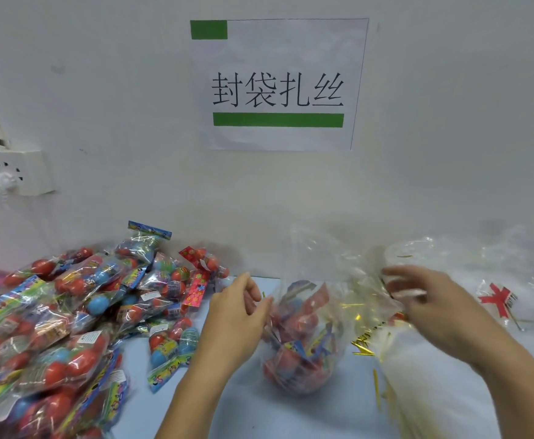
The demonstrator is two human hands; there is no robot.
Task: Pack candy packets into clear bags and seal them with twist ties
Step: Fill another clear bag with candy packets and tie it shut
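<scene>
Both your hands met the clear bag (310, 327) of candy: your left hand (240, 308) pinched its edge, your right hand (418, 299) blurred, grip unclear. Left of them lay heaped candy packets (59, 321) on the pale blue table (227, 403); beyond, a white wall with a sign (278, 83).

Right hand (418, 293) motion-blurred, grip unclear; candy packet pile (53, 327) cut off at left edge.
</scene>
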